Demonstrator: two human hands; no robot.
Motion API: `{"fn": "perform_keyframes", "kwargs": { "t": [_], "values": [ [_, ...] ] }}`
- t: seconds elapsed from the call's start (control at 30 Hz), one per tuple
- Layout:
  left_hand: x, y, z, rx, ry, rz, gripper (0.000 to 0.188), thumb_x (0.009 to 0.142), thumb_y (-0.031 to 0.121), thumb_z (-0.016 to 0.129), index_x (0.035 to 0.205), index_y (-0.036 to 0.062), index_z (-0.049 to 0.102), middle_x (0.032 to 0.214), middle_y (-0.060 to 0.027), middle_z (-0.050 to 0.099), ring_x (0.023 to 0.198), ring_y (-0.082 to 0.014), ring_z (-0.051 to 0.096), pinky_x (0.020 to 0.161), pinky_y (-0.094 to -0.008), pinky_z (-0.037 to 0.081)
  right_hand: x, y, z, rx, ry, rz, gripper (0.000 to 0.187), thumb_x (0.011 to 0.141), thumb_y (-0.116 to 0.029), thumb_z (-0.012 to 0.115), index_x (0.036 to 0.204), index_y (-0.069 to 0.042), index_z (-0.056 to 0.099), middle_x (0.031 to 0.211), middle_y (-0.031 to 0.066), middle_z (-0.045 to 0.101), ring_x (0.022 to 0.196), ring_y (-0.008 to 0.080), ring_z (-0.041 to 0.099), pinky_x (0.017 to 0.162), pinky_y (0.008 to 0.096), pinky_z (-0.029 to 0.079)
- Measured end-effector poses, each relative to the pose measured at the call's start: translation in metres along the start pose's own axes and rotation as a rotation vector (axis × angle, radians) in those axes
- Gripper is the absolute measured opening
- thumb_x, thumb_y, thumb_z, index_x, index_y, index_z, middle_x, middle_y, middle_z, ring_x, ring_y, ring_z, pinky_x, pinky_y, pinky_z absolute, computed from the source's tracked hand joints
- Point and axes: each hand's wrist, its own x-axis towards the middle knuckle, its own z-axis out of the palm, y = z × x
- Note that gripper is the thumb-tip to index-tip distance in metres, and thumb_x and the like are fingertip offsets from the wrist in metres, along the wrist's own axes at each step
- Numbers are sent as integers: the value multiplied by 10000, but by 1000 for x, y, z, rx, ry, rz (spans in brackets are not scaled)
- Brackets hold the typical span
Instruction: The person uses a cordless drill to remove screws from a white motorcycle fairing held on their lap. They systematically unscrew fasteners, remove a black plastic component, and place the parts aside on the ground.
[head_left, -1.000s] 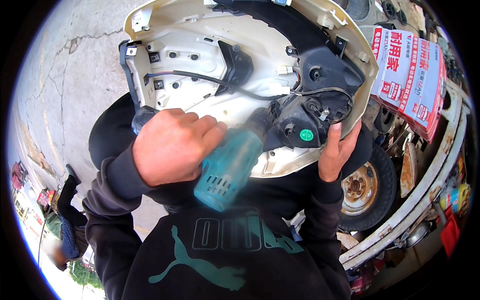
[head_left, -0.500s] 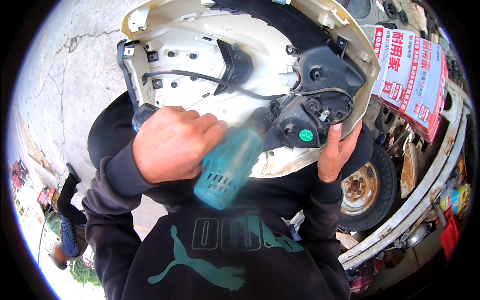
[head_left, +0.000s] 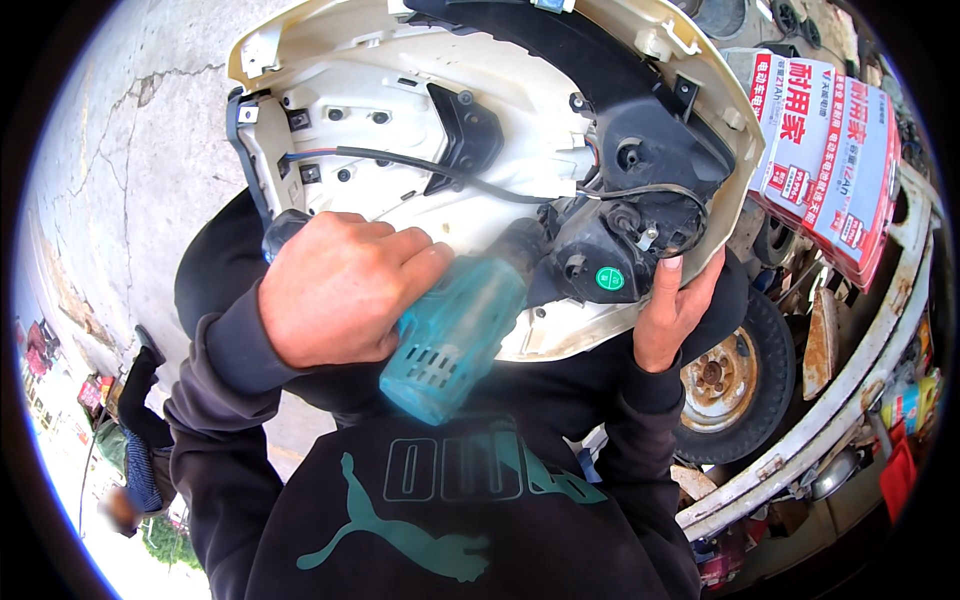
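My left hand point(head_left: 345, 290) is wrapped round the handle of a teal cordless drill point(head_left: 440, 345). The drill's dark nose points away from me, up and to the right, and meets the black lamp housing point(head_left: 590, 255) near its left end; the tip itself is hidden. That housing, with a green round sticker, sits inside a cream plastic scooter panel point(head_left: 350, 75), hollow side up on my lap. My right hand point(head_left: 678, 312) grips the panel's near right rim, thumb on top beside the housing and fingers round the outer edge. A black cable point(head_left: 430, 168) runs across the hollow.
Red and white boxes point(head_left: 825, 160) are stacked at the right. Below them are a small tyre on a rusty wheel point(head_left: 735, 380) and a curved white metal rail point(head_left: 850, 400). Cracked concrete point(head_left: 130, 160) stretches left, where another person point(head_left: 140, 440) appears at the edge.
The panel has shifted slightly left and toward me. The drill's rear end has dipped a little left and nearer; both hands keep their holds.
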Motion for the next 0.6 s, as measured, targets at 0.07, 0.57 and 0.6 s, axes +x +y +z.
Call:
{"fn": "perform_keyframes", "kwargs": {
  "t": [0.07, 0.57, 0.6],
  "values": [
    [1, -1, -1, -5, 0, -1, 436, 660, 126, 742, 1082, 45, 661, 860, -82, 661, 748, -289, 701, 654, -413, 555, 0, 0, 0, -1, -4, -1, 747, 1043, -235, 643, 1615, 98, 298, 1584, 234, 456, 1443, 299, 467, 1214, 396, 333],
    [13, -4, -8, 29, -63, -39, 333, 721, 158, 756, 1026, 59, 665, 871, -87, 653, 756, -308, 694, 673, -421, 552, -1, 1, -1, -20, 3, -22, 712, 1090, -306, 550, 1613, 108, 302, 1586, 245, 451, 1454, 316, 454, 1217, 398, 322],
    [13, -4, -8, 30, -81, -51, 346, 736, 164, 755, 1055, 55, 681, 895, -90, 665, 767, -312, 697, 674, -421, 555, -1, 1, -1, -6, 8, -15, 704, 1102, -323, 523, 1613, 110, 305, 1584, 246, 453, 1453, 316, 454, 1216, 398, 322]
  ]
}}
